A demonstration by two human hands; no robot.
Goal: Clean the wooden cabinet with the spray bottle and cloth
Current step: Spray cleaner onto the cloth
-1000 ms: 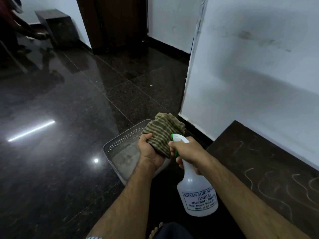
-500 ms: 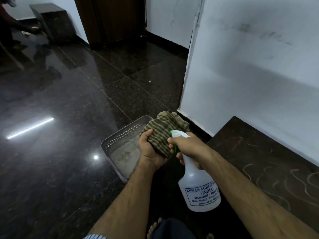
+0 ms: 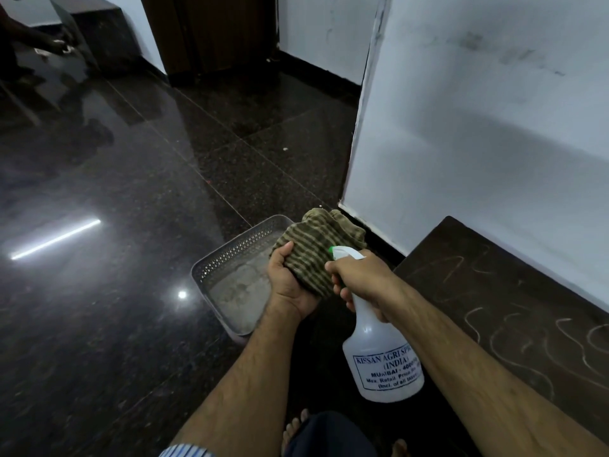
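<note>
Nearest the camera, bare toes and a dark trouser knee show at the bottom edge; just above them the spray bottle (image 3: 382, 364) hangs in the right hand (image 3: 359, 278), which is wrapped round its neck with a finger on the trigger; the left hand (image 3: 290, 285) is clenched round a bunched cloth (image 3: 316, 245), pressed right against the nozzle.

Against the earlier views, little has shifted; the hands have kept their pose and the nozzle has stayed aimed into the cloth, while the view has drifted slightly so the tray (image 3: 230, 258) sits a touch lower and nearer; that suggests the cloth is being dampened, and wiping has probably not begun.

The bottle is cloudy, smooth plastic with a printed label, a white head and a green tip; the cloth is soft, ribbed, striped in olive and dull brown, crumpled into folds; the tray beyond the hands is grey, rectangular, with perforated walls and a dusty base, resting on the floor (image 3: 131, 192), a dark polished speckled stone that mirrors a strip light.

To the right, beside the forearm, the cabinet (image 3: 494, 291) shows a dark matt wooden top marked with pale chalky squiggles, set against the white scuffed wall (image 3: 494, 127); further off stand a dark door and a small box.
</note>
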